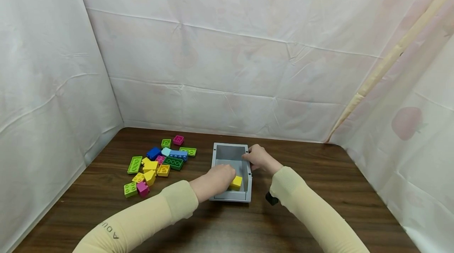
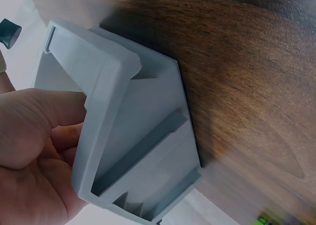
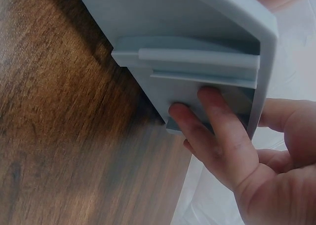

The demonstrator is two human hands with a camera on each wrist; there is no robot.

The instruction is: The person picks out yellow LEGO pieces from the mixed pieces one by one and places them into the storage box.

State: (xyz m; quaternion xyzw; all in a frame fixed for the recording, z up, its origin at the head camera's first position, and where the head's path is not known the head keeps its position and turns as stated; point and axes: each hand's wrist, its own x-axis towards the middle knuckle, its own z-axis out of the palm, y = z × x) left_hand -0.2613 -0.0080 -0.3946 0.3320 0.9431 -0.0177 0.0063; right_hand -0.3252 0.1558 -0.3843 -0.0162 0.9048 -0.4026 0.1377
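Note:
A grey open-topped box (image 1: 214,154) stands on the table between the two hands. My left hand (image 1: 217,180) reaches over its near left side with fingers bent down inside; the box wall hides the fingertips in the left wrist view, so whether they hold something is hidden. Just right of that hand, a yellow brick (image 1: 236,183) lies in the box. My right hand (image 1: 260,157) grips the box's right wall, thumb toward the inside. Two of its fingers (image 3: 224,121) press the ribbed outer face in the right wrist view.
Loose toy bricks lie to the left, among them a dark green brick (image 1: 173,162), a lime plate (image 1: 134,164) and a magenta brick (image 1: 143,189). A small black object (image 1: 271,198) shows by the right sleeve. White sheeting (image 1: 198,67) surrounds the wooden table (image 1: 312,174).

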